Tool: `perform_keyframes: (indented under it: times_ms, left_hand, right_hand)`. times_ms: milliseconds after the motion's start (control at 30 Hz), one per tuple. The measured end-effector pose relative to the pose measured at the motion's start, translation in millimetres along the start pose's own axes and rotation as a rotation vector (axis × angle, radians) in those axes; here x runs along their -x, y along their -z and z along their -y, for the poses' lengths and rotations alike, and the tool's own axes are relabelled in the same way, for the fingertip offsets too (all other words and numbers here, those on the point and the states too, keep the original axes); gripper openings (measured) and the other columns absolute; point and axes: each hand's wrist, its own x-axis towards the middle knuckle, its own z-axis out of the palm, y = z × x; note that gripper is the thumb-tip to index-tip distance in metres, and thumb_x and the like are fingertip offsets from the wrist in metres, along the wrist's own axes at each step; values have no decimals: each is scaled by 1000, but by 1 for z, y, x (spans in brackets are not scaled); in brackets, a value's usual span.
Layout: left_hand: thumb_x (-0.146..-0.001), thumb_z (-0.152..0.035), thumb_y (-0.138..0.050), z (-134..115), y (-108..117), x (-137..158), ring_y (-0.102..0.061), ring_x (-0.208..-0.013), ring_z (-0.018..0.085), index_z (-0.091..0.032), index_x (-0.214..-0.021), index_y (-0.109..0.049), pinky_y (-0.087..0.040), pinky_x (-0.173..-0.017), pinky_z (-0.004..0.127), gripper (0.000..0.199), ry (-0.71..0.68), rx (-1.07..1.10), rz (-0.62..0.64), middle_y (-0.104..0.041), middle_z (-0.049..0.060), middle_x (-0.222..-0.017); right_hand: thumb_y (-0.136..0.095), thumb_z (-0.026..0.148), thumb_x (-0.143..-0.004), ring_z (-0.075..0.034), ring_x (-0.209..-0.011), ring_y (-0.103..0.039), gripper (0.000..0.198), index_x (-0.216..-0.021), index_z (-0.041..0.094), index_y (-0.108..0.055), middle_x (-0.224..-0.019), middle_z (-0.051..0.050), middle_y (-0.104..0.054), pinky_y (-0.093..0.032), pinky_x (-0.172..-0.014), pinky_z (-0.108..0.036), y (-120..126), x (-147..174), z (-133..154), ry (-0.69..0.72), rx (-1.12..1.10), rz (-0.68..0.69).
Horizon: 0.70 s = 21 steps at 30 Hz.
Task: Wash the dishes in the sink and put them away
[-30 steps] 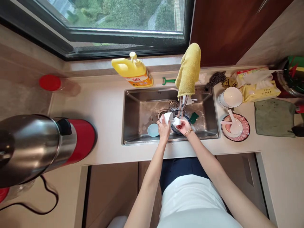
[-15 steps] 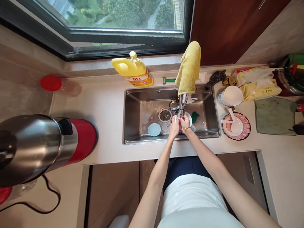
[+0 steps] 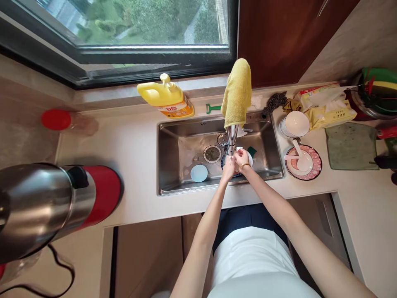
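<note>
Under the tap (image 3: 231, 138), the left hand (image 3: 228, 166) and right hand (image 3: 242, 159) were held close together, fingers curled; what was gripped could not be determined. A white dish (image 3: 250, 159) was located in the sink (image 3: 168, 161), partly hidden by the right hand. Rinsing was apparently in hand; next, a firm hold was judged necessary.

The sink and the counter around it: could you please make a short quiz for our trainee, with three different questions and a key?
1. True or false: the yellow cloth lies on the bottom of the sink.
2. Where is the pale blue dish? A) on the windowsill; B) in the sink; C) on the pink-patterned plate.
3. Complete: the bracelet is on the wrist of the ____ hand.

Key: 1. False, it drapes over the faucet. 2. B. 3. Right.
</note>
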Motion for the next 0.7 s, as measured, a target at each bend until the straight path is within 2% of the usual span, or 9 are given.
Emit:
perform_keyframes:
  times_ms: [67,167,200,267,367,467,567,633,700]
  left_hand:
    - [-102,-59,-28,0,6,-2,-70,-98,22,-24,-143,-44,-58,-78,33,56,-28,-55,-51,-68,10,-123]
    - [-102,-42,-33,0,17,-9,-64,-117,25,-23,-136,-53,-51,-99,38,44,-151,-217,-147,-66,10,-130]
    - [-101,-36,-34,0,19,-11,-61,-122,27,-22,-134,-56,-48,-104,39,42,-189,-286,-167,-65,11,-131]
    - [-97,-28,-36,-1,21,-12,-60,-125,31,-20,-133,-59,-44,-107,43,43,-215,-392,-170,-66,14,-131]
    - [-92,-24,-41,-1,20,-13,-63,-121,35,-18,-141,-54,-46,-105,46,51,-142,-402,-153,-67,17,-129]
    - [-89,-28,-47,-2,23,-17,-66,-112,35,-21,-148,-47,-56,-90,46,60,-34,-243,-89,-65,16,-133]
    - [-86,-36,-55,-3,31,-23,-65,-110,35,-23,-146,-49,-62,-75,43,61,21,-101,58,-59,14,-141]
    - [-85,-39,-59,-4,35,-25,-64,-111,34,-24,-143,-53,-63,-73,42,60,36,-51,141,-56,14,-144]
    - [-84,-38,-60,-4,36,-25,-65,-108,34,-23,-141,-54,-63,-72,41,59,58,-17,179,-56,14,-143]
  right_hand:
    - [-53,21,-81,-11,-71,-56,11,-91,19,-52,-78,1,-62,-52,-68,-22,7,7,-1,-50,-29,166]
    - [-61,19,-79,-12,-68,-55,5,-81,15,-60,-67,2,-60,-51,-71,-25,19,11,-2,-6,302,466]
    - [-65,16,-75,-13,-68,-55,4,-75,15,-62,-63,2,-59,-51,-73,-27,22,11,-3,21,444,507]
    - [-69,6,-68,-17,-74,-58,15,-60,15,-60,-59,0,-58,-51,-81,-32,26,8,-5,58,638,490]
    - [-62,-4,-71,-27,-102,-60,30,-53,18,-53,-75,-11,-65,-46,-97,-43,27,4,-7,102,718,337]
    - [-53,-7,-79,-27,-118,-54,33,-59,19,-53,-96,-16,-69,-40,-107,-48,25,-4,-1,308,751,267]
    - [-58,-11,-76,-19,-105,-58,33,-60,18,-58,-81,-8,-70,-39,-108,-38,27,-16,13,442,650,504]
    - [-58,-11,-76,-12,-91,-59,31,-62,16,-63,-70,-1,-67,-41,-104,-31,28,-24,20,424,526,671]
    - [-54,-10,-80,-7,-81,-57,30,-65,14,-65,-67,3,-66,-41,-102,-27,30,-31,23,391,443,726]
